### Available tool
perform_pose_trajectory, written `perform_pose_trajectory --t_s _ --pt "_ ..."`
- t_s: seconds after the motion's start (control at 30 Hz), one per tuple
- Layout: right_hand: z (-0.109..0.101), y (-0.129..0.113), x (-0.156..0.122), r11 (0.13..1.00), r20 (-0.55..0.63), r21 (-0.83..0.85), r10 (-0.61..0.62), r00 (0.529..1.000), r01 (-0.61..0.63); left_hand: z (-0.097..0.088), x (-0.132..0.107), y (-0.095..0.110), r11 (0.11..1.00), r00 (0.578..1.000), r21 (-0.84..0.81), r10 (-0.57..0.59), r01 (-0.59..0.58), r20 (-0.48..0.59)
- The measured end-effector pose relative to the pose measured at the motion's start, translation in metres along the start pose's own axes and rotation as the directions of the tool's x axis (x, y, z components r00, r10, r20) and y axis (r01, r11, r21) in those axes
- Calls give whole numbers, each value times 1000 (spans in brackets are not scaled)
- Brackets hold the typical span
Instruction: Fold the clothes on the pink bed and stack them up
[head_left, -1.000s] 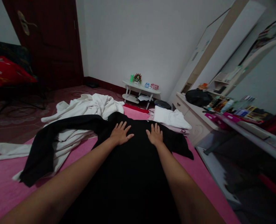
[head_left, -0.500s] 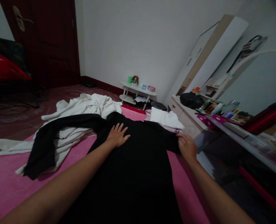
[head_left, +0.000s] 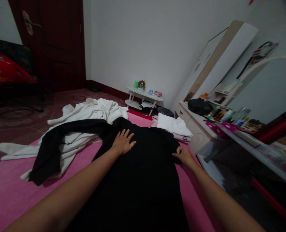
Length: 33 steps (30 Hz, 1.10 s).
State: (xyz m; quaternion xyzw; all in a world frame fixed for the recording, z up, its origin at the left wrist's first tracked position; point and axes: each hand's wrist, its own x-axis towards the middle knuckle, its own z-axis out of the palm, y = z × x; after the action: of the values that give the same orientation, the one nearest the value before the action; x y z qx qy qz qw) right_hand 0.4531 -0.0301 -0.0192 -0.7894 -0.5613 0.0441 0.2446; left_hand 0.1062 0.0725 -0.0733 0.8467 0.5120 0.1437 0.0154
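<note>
Now my left hand (head_left: 124,142) presses flat on the black top (head_left: 138,180), fingers spread wide; over on the other side my right hand (head_left: 185,156) is pinched narrow, gripping the near sleeve (head_left: 171,145); the top lies across the pink cover (head_left: 7,187), its other sleeve (head_left: 48,154) draped over a rumpled white garment (head_left: 100,109); folded clothes (head_left: 174,125) sit just beyond.

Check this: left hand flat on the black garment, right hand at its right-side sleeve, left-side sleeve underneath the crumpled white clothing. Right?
One error: the left-side sleeve lies on top of the crumpled white clothing, not underneath; the head view shows it. The rest holds: left hand flat on the black garment, right hand at its right-side sleeve.
</note>
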Motion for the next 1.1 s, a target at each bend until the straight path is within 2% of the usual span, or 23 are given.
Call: perform_pose_trajectory --t_s 0.07,0.1,0.13,0.2,0.23,0.27,0.33,0.4,0.43,0.5,0.6,0.67,0.73,0.77,0.8,0.83,0.9,0.97,1.03,1.1 --pt "-26 -16 9 981 -13 -177 -77 997 74 0 0 0 1000 1000 -3 5 -5 4" --pt "-41 -23 15 936 -46 -333 -141 989 118 0 0 -1 1000 1000 -5 6 -6 4" --pt "-57 -30 20 853 -98 -502 -219 971 141 1 1 -1 1000 1000 -6 6 -6 2" --pt "-80 -43 26 692 -152 -712 -315 937 117 2 1 -1 1000 1000 -7 5 -5 -5" --pt "-85 -48 27 627 -131 -770 -335 933 117 2 1 -2 1000 1000 -8 4 -5 -8" --pt "-85 -54 26 569 -63 -810 -323 944 141 2 1 -2 1000 1000 -8 5 -5 -11" --pt "-72 -63 20 479 143 -845 -229 963 240 3 1 -2 1000 1000 -6 6 -6 -17" --pt "-51 -73 10 437 303 -839 -118 946 323 3 0 -2 1000 1000 -6 6 -6 -20" --pt "-40 -80 5 432 333 -834 -105 937 344 2 0 -2 1000 1000 -7 5 -5 -22" --pt "-22 -97 -3 454 309 -815 -186 933 360 1 0 -2 1000 1000 -12 2 -2 -22" --pt "-1 -129 -11 567 242 -711 -358 902 416 -1 -1 0 1000 1000 -16 -4 4 -19" --pt "16 -144 -12 630 294 -549 -471 832 550 -2 -2 0 1000 1000 -14 -10 10 -22" --pt "36 -147 -6 625 383 -350 -585 715 698 -1 -3 0 1000 999 -12 -14 13 -32" --pt "47 -143 -1 627 414 -275 -607 678 729 -1 -3 0 1000 999 -12 -14 13 -39" --pt "57 -137 6 653 431 -234 -594 679 720 0 -4 -1 1000 999 -14 -14 13 -46" --pt "66 -129 14 701 432 -225 -551 714 677 0 -4 -1 1000 998 -17 -19 18 -53" --pt "78 -109 29 805 370 -263 -425 826 532 0 -4 -2 999 997 -20 -49 48 -61" --pt "85 -92 39 866 218 -292 -352 910 405 0 -4 -2 996 994 -19 -87 86 -63" --pt "86 -81 44 914 29 -283 -293 956 289 -1 -4 -2 994 992 -17 -109 108 -57" --pt "84 -75 47 961 -113 -250 -148 983 116 -1 -4 -1 994 993 -17 -110 109 -51"
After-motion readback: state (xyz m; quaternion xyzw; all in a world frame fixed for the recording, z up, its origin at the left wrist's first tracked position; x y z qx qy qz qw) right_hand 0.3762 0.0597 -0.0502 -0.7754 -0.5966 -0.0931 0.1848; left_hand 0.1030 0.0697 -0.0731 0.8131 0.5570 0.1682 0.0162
